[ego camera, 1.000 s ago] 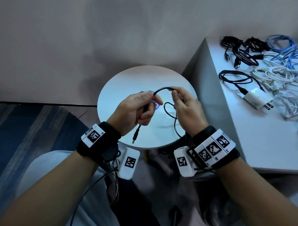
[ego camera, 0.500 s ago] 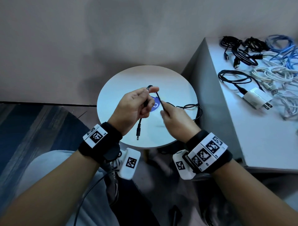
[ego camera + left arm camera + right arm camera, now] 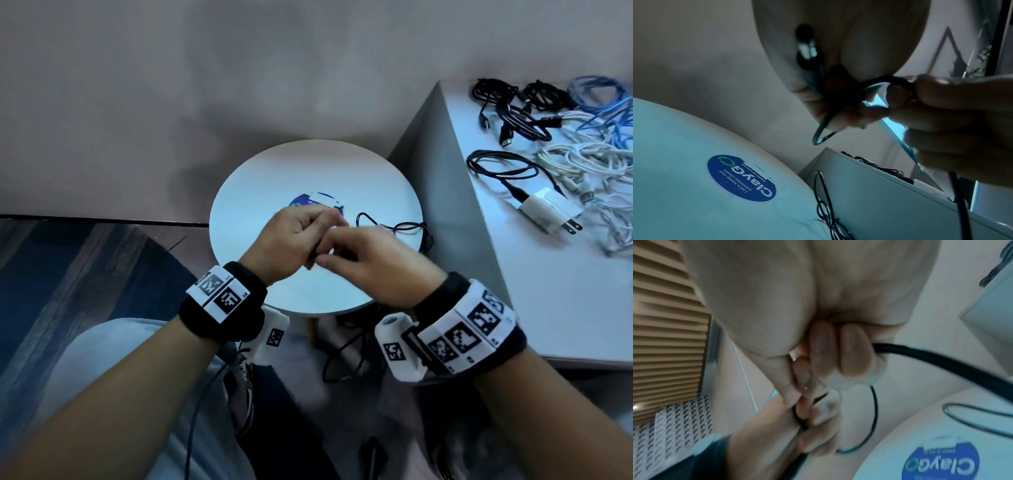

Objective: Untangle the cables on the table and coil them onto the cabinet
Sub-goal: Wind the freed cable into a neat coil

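A thin black cable [image 3: 407, 228] trails across the round white table [image 3: 308, 164] and off its right edge. My left hand [image 3: 320, 236] grips a small coil of this cable above the table; the left wrist view shows the plug [image 3: 806, 48] against the palm and a loop [image 3: 823, 134] sticking out. My right hand [image 3: 330, 262] touches the left and pinches the cable [image 3: 941, 360], with its fingers [image 3: 941, 104] curled round a turn. The grey cabinet [image 3: 548, 301] stands to the right.
On the cabinet lie black coils [image 3: 507, 109], a blue cable [image 3: 603, 96], white cables [image 3: 589, 161] and a white charger [image 3: 548, 212]. A blue sticker [image 3: 305, 202] marks the table's middle. Black cable [image 3: 346, 356] hangs below the table. My knee [image 3: 113, 359] is at lower left.
My right hand has moved left and now meets the left hand, bringing cable with it. The dangling plug end has gone into the left fist. More slack lies on the table's right side.
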`<state>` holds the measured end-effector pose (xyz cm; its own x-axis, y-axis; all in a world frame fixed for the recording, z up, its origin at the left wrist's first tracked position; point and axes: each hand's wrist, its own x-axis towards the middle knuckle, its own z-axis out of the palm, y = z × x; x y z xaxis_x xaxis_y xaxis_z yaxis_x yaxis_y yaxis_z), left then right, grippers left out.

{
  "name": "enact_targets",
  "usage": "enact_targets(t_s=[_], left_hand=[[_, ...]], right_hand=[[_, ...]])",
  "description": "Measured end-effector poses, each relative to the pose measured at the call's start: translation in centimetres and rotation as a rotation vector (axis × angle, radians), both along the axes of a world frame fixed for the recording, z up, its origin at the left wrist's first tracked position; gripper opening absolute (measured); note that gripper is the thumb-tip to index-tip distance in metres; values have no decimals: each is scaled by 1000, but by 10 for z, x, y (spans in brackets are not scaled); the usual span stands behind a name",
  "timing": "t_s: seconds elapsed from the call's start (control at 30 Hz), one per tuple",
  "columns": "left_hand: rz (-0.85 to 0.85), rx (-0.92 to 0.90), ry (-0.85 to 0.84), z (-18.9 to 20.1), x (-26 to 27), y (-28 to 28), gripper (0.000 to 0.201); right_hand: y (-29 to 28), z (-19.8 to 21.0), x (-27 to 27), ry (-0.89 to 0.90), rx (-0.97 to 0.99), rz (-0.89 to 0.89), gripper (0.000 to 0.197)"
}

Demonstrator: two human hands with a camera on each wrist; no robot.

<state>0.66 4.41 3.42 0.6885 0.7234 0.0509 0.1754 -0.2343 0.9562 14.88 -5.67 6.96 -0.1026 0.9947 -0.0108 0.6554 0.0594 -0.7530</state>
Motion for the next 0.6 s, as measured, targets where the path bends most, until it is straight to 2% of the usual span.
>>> enact_targets(t_s=[0.1,0.17,0.23,0.4,0.6], left_hand=[[-111,-130,-90,11,2,-7,43],[-127,-205,-112,17,3,-11,43],[-124,-313,-135,20,2,-12,43],[-141,-485,-185,22,0,-11,41],[-236,-732,-248,27,5,-21,43]], right_hand=[[4,0,19,150,161,-219,25],[5,-1,23,174,196,-291,32],[7,-4,21,169,179,-291,27],[11,-3,17,348,177,-247,18],[12,-3,16,501,183,-279,33]])
